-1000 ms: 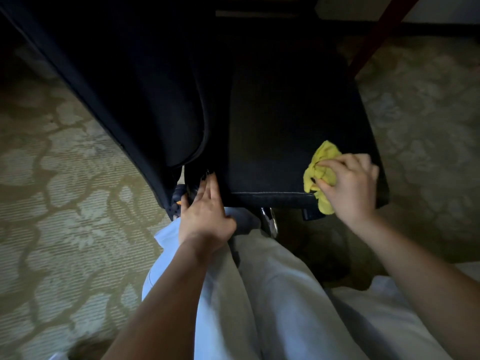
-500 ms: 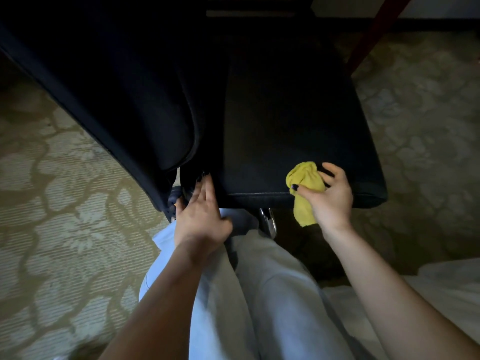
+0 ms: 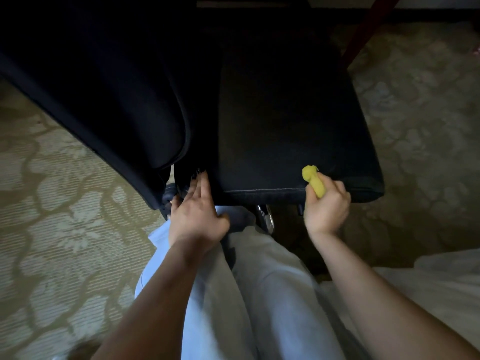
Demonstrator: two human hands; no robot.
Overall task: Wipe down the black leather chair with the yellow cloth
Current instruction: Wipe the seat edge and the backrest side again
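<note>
Here, you gripped the yellow cloth [image 3: 314, 181] bunched in your right hand [image 3: 327, 207], its tip touching the near edge of the black chair [image 3: 285, 113] seat, just above the stitched seam. Your left hand [image 3: 197, 215] lay relaxed with fingers straight, touching the chair where seat met backrest. You wore pale trousers [image 3: 259, 294] and were over a patterned carpet [image 3: 65, 203], the chair just ahead of your legs.
</note>
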